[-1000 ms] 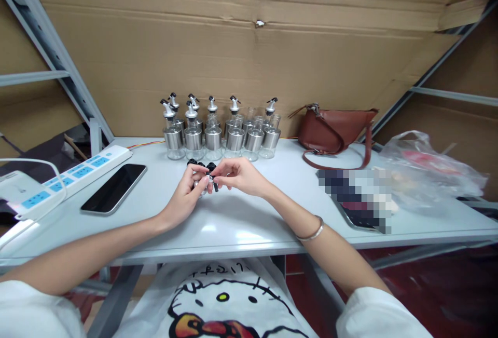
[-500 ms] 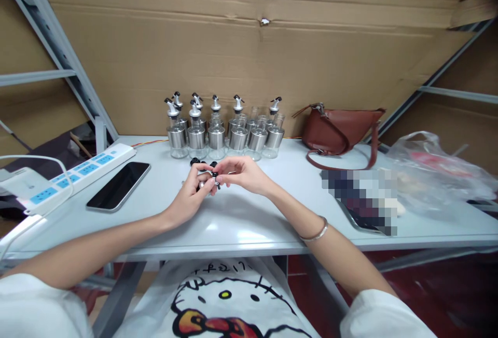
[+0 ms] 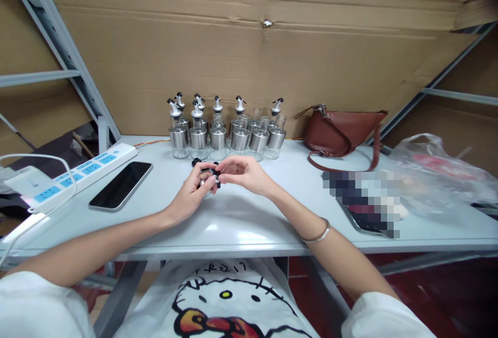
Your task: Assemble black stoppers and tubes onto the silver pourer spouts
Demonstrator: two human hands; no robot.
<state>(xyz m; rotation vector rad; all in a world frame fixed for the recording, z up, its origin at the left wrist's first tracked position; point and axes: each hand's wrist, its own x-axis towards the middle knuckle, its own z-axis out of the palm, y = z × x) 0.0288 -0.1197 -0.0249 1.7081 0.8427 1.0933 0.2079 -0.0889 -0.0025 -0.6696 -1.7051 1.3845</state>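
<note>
My left hand (image 3: 194, 185) is closed around a small black-and-silver pour spout (image 3: 215, 180), held low over the table in front of the bottles. My right hand (image 3: 243, 174) meets it from the right, with thumb and fingertips pinched at the spout's black end. Fingers cover much of the piece. Just behind my left fingers, more black parts (image 3: 195, 162) show, partly hidden. Beyond both hands stands a group of glass bottles with steel bands (image 3: 198, 139); several carry silver spouts with black tips (image 3: 197, 109), and others have bare glass necks.
On the left lie a black-screened phone (image 3: 121, 186) and a white power strip (image 3: 86, 172) with cables. A brown handbag (image 3: 330, 130) stands at the back right, near a clear plastic bag (image 3: 436, 172). A second phone (image 3: 360, 218) lies under a blurred patch. Cardboard (image 3: 249, 57) walls the back.
Both hands stay together at nearly the same spot. The fingers have shifted slightly around the spout, with the right fingertips now at its black end. The whole view has moved a little.
</note>
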